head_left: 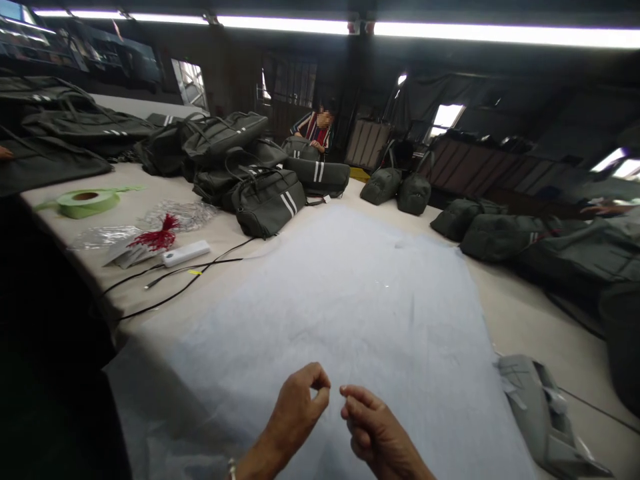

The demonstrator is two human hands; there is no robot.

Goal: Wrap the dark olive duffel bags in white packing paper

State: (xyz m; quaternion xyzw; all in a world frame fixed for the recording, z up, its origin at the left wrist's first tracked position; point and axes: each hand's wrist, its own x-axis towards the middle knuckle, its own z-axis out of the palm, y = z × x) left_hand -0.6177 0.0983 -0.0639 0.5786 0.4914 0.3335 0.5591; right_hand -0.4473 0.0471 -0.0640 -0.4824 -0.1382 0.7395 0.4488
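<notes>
My left hand (300, 408) and my right hand (373, 427) hover close together over the near part of a thin white sheet (330, 300) spread on the table. Thumb and fingers of the left hand are pinched. The right hand is also closed in a pinch, its fingertips turned toward the left. A small gap separates the two hands. Anything between the fingertips is too small to make out. Right of the sheet stands a grey tape dispenser (533, 400), with a clear piece of tape at its near side.
Dark green duffel bags (270, 200) with white stripes crowd the back and both sides. At left lie a green tape roll (89, 203), red strings (159, 233) with tags, a white power strip (186, 254) and black cables (180, 293). A person (317, 130) stands behind the bags.
</notes>
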